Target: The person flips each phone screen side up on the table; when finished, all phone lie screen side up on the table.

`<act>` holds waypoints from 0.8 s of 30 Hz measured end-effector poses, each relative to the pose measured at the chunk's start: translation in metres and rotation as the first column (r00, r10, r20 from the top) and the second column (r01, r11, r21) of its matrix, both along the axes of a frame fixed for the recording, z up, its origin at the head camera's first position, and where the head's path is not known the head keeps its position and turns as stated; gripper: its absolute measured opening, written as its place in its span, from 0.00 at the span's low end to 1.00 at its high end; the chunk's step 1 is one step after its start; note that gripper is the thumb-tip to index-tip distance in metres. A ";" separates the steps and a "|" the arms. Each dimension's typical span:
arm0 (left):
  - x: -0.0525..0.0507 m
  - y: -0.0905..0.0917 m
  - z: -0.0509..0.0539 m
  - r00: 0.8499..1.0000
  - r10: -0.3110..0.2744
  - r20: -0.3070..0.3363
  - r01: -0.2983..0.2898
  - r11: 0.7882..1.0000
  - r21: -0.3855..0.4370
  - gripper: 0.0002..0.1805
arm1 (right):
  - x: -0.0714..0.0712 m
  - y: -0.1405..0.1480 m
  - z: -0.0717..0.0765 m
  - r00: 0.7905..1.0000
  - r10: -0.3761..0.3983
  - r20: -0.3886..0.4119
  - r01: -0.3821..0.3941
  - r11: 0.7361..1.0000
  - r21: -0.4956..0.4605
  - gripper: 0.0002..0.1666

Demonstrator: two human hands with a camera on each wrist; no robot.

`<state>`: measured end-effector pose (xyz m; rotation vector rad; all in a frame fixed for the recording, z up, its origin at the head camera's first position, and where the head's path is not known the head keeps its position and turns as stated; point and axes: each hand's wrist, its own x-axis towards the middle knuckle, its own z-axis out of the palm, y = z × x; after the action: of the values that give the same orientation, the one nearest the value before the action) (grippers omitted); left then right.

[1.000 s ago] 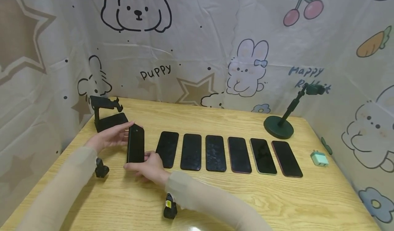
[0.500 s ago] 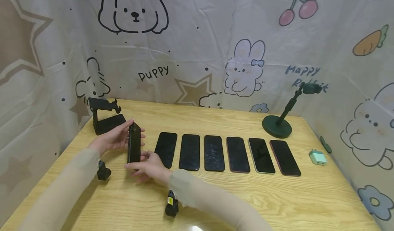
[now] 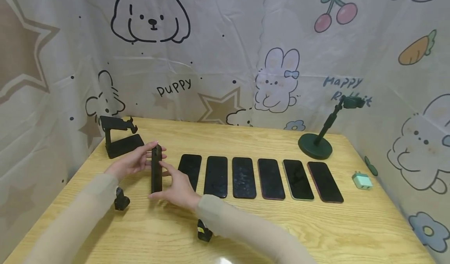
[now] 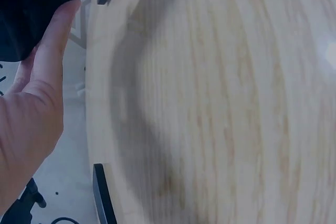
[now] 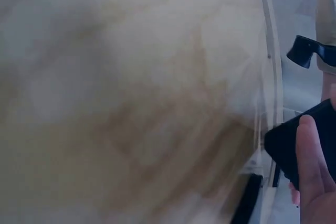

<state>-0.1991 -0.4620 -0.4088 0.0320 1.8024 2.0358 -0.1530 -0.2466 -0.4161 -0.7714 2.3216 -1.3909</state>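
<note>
A black phone (image 3: 156,172) is held upright near the left of the table, its narrow edge toward the head camera. My left hand (image 3: 130,164) grips its upper end, fingertips showing beyond it. My right hand (image 3: 178,188) pinches its lower part, with the thumb at the bottom and a finger on the side. In the left wrist view the phone (image 4: 37,14) is a dark shape by the fingers; in the right wrist view the phone (image 5: 286,148) lies against a finger. Several dark phones lie face up in a row to the right; the nearest phone (image 3: 191,168) is partly covered by my right hand.
A black phone stand (image 3: 123,143) stands at the back left, just beyond my left hand. At the back right is a dark green stand with a round base (image 3: 315,147). A mint green charger plug (image 3: 362,181) lies near the right edge of the wooden table (image 3: 246,232).
The held phone has turned from showing its broad back to showing its thin edge, and shifted slightly right. My right fingers have moved up its side. The phones in the row stay put.
</note>
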 end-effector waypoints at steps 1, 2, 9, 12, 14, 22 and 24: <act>0.000 0.001 0.000 1.000 0.009 0.004 -0.009 1.000 -0.005 0.27 | -0.001 0.000 0.000 0.999 0.019 -0.048 -0.019 1.000 0.010 0.55; 0.000 0.001 -0.001 1.000 0.017 0.008 -0.017 1.000 -0.011 0.27 | -0.002 0.001 0.001 0.997 0.039 -0.065 -0.039 0.999 0.009 0.55; -0.003 0.005 0.003 0.999 0.048 0.014 -0.046 0.991 -0.124 0.38 | -0.002 0.004 0.006 0.993 0.100 -0.058 -0.100 0.995 -0.007 0.56; -0.003 0.006 0.006 0.998 0.059 0.013 -0.056 0.981 -0.187 0.42 | -0.002 0.004 0.007 0.991 0.098 -0.087 -0.098 0.995 0.008 0.56; -0.003 0.007 0.008 0.998 0.067 0.016 -0.061 0.973 -0.224 0.44 | -0.003 0.004 0.006 0.991 0.097 -0.094 -0.097 0.995 0.014 0.56; -0.001 0.014 0.018 0.997 0.080 0.000 -0.075 0.941 -0.331 0.49 | -0.006 0.007 0.002 0.997 0.077 -0.021 -0.077 0.997 -0.014 0.56; -0.001 0.015 0.020 0.997 0.083 -0.008 -0.081 0.932 -0.353 0.51 | -0.007 0.008 0.002 0.997 0.071 -0.018 -0.071 0.997 -0.016 0.56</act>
<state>-0.1999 -0.4471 -0.3886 -0.1573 2.1708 1.7295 -0.1601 -0.2388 -0.4142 -0.8655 2.2749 -1.3800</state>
